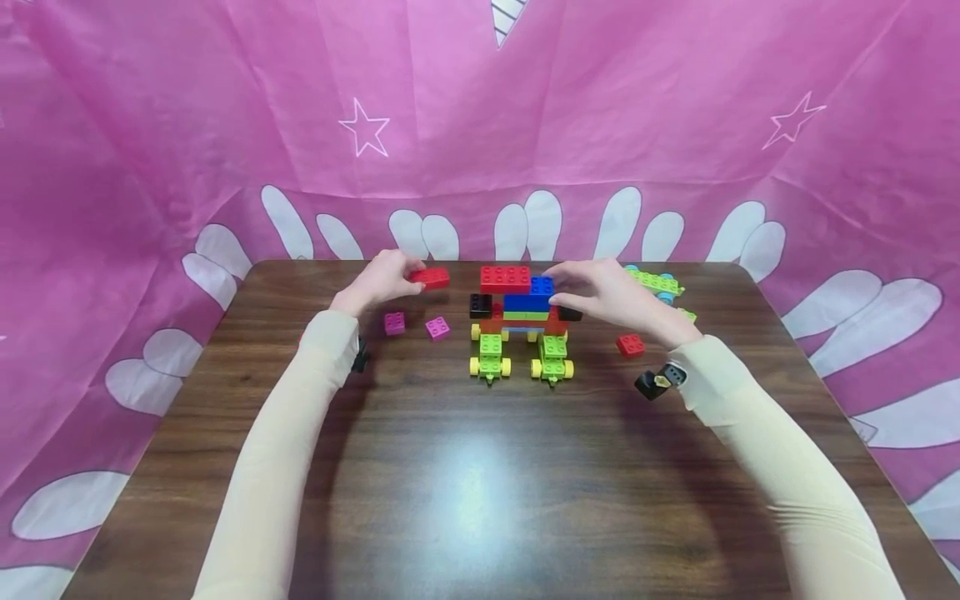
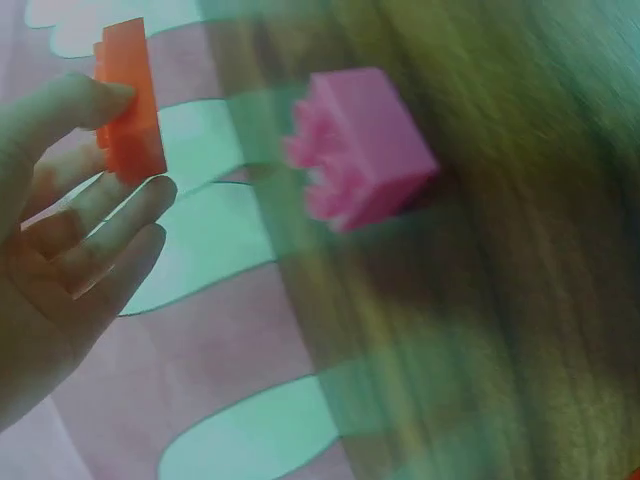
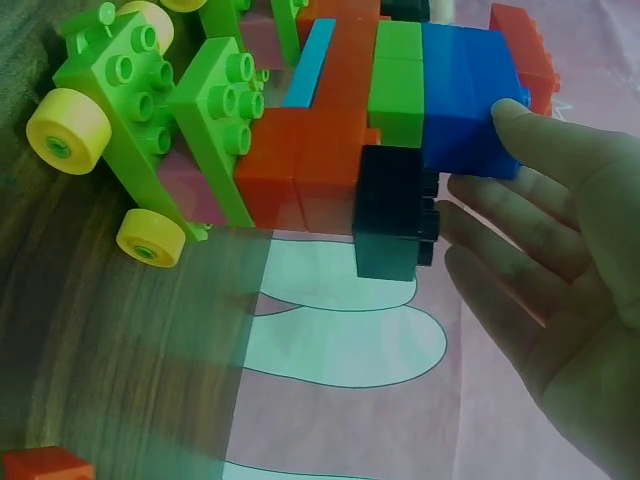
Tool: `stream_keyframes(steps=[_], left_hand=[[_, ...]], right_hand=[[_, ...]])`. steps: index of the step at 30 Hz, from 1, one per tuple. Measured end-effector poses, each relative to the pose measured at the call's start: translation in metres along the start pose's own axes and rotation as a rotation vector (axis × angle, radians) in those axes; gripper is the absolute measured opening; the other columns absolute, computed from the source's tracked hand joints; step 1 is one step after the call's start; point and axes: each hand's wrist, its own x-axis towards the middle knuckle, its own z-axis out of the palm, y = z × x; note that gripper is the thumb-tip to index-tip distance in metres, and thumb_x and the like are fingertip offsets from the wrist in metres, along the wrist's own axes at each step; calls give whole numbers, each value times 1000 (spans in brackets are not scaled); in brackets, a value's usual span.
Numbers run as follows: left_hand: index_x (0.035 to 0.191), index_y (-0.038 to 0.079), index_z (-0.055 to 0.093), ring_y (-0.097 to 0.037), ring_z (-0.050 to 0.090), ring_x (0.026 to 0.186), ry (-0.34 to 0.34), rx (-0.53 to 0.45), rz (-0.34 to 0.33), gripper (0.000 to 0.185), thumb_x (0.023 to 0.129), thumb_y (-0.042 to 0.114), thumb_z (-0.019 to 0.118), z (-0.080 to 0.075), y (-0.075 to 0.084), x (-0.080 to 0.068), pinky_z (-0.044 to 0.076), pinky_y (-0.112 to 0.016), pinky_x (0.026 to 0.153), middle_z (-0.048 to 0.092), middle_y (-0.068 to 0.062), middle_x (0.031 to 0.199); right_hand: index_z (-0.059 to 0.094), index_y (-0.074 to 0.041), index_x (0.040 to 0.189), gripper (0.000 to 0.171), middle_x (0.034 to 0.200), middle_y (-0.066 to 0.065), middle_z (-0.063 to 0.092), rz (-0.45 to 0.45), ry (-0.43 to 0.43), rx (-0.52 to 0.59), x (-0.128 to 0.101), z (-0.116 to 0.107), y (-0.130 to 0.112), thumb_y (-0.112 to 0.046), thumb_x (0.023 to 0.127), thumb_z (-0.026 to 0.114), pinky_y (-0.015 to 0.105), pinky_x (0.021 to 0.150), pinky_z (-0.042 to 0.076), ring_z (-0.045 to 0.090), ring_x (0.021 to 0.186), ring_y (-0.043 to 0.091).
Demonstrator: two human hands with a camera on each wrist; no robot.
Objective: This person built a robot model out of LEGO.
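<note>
The left hand (image 1: pixel 381 282) pinched a red plastic brick (image 1: pixel 431 277) above the dark wooden desk (image 1: pixel 465 467). The right hand (image 1: pixel 607 293), fingers relaxed, steadied the wheeled multicoloured brick model (image 1: pixel 521 321); bracing it looked wise before pressing the brick on squarely.

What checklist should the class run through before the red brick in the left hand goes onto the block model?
1. Brick secure in the grip: the left hand pinches the red brick between thumb and fingers. Ok.
2. Model steadied: the right hand touches the blue brick on the block model. Ok.
3. Model standing level: both green wheeled bases rest on the table. Ok.
4. Path free: the two pink blocks lie below the left hand, off to the model's side. Ok.
5. Free studs where the brick will land: the top red brick shows bare studs; the intended spot is unclear. Cannot tell.
</note>
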Motion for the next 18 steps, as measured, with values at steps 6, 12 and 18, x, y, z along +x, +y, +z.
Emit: stream_keyframes(steps=[6,12,18], left_hand=[[107,2,72,-20,52,71,88,-58,89,26,84,13,67,-16,19,-5,43,-31,71,69,-13,82],[116,2,70,-26,62,84,102,-59,140,32,86,12,65,-32,40,-8,49,-39,83,72,-14,94],[121,1,68,-32,63,99,129,-104,179,36,87,12,66,-48,60,-14,49,-44,91,71,-17,107]], right_hand=[[64,-15,129,43,118,5,73,-18,70,20,-3,8,6,-31,90,73,44,91,58,70,108,22],[65,-15,127,42,117,5,74,-33,118,34,-5,13,9,-31,89,75,44,93,57,70,108,20],[66,-15,126,41,115,4,75,-42,134,38,-4,15,10,-30,89,74,44,93,57,71,106,20]])
